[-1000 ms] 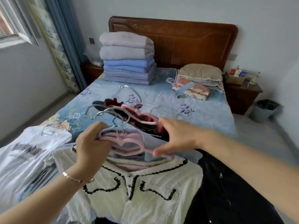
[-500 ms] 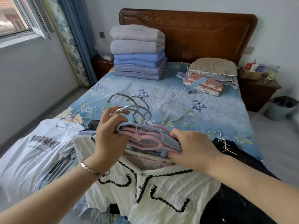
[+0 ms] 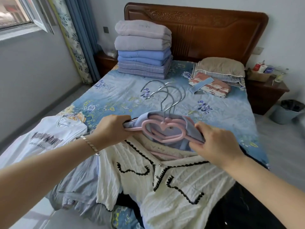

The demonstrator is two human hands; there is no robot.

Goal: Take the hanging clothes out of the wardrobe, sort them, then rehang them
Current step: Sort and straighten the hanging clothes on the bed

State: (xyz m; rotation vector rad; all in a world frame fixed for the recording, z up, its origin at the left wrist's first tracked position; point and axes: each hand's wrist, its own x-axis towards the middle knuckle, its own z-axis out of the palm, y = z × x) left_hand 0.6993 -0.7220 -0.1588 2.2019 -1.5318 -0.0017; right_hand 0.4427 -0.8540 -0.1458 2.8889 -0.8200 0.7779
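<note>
Left hand (image 3: 112, 129) and right hand (image 3: 216, 144) grip opposite ends of pink heart-shaped hangers (image 3: 162, 132) with metal hooks. A ribbed white cardigan (image 3: 173, 180) lies beneath.

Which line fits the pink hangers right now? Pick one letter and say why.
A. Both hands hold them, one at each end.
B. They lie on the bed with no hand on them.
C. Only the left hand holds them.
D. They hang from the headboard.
A: the left hand grips one end of the pink hangers and the right hand grips the other, above the white cardigan.
</note>
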